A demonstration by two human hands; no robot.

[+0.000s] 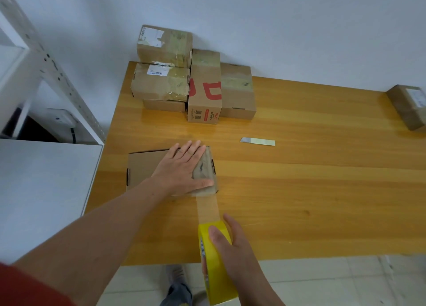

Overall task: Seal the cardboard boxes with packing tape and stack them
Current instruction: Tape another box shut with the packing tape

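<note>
Half-taped flat box (143, 167), yellow tape roll (216, 271)

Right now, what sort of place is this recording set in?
Probably a packing or stockroom corner: taped cardboard boxes stacked on a wooden table, a metal shelving rack beside it, and a yellow tape roll in the right hand.

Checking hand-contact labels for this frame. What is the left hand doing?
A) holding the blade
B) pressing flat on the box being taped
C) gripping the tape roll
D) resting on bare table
B: the left hand lies flat, fingers straight, on the box, while the right hand holds the tape roll and the blade lies alone on the table.
</note>
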